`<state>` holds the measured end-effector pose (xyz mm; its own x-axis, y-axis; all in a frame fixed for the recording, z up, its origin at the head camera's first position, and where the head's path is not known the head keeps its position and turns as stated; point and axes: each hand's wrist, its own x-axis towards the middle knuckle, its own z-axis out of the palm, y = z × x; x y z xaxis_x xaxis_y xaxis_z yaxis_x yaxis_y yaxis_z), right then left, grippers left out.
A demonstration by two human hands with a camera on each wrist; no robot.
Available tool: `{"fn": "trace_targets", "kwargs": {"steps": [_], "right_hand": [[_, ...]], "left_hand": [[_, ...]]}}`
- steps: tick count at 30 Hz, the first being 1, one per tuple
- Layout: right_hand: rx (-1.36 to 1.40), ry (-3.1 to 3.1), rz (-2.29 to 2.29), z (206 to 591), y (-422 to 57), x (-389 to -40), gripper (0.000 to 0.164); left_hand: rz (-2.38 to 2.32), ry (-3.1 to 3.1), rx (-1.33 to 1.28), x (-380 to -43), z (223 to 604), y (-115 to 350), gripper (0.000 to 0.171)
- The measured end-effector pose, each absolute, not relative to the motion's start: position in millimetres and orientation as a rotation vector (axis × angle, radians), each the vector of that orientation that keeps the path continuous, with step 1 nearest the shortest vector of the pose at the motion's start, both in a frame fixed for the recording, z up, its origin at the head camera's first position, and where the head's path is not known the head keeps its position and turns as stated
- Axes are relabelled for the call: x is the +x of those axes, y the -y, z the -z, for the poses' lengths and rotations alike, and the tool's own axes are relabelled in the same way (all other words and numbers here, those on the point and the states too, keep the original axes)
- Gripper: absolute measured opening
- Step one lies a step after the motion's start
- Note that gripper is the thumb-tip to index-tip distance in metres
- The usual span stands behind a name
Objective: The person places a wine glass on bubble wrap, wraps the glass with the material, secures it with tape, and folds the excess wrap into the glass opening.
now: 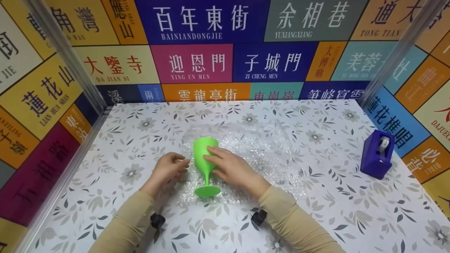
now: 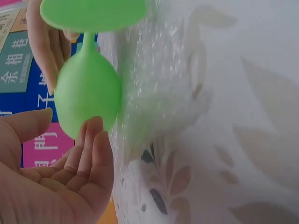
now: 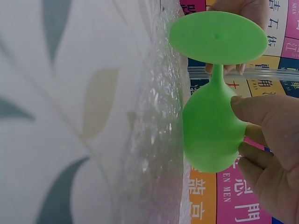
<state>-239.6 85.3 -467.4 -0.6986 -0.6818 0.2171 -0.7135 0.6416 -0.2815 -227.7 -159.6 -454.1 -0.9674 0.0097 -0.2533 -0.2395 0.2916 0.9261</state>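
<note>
While the right hand [image 1: 233, 167] holds the bright green, smooth, plastic-looking goblet [image 1: 201, 158] with bent fingers and thumb at its round bowl, the left hand [image 1: 169, 170] waits just beside it, loosely curled and holding nothing; the goblet lies on its side on the clear, bumpy sheet of bubble wrap [image 1: 263, 154], foot toward the person; this looks like the step of setting it in place; the next move likely calls for a soft, steady touch, so it does not roll.
</note>
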Motion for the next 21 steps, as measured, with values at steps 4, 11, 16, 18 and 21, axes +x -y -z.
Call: {"fn": "trace_targets", "kwargs": {"steps": [4, 11, 16, 18, 21], "right_hand": [[1.162, 2.755, -0.544, 468, -84, -240, 0.058], [1.114, 2.733, -0.555, 470, -81, -241, 0.054], [1.087, 2.734, -0.559, 469, -79, -242, 0.053], [1.082, 2.732, -0.565, 469, -78, -242, 0.052], [1.066, 2.736, -0.574, 470, -77, -243, 0.051]], "left_hand": [[-1.741, -2.394, -0.237, -232, 454, 167, 0.042], [-1.688, -2.484, -0.278, -238, 456, 174, 0.044], [-1.709, -2.497, -0.302, -241, 457, 177, 0.044], [-1.726, -2.496, -0.304, -242, 458, 178, 0.045], [-1.748, -2.489, -0.307, -243, 458, 179, 0.046]]}}
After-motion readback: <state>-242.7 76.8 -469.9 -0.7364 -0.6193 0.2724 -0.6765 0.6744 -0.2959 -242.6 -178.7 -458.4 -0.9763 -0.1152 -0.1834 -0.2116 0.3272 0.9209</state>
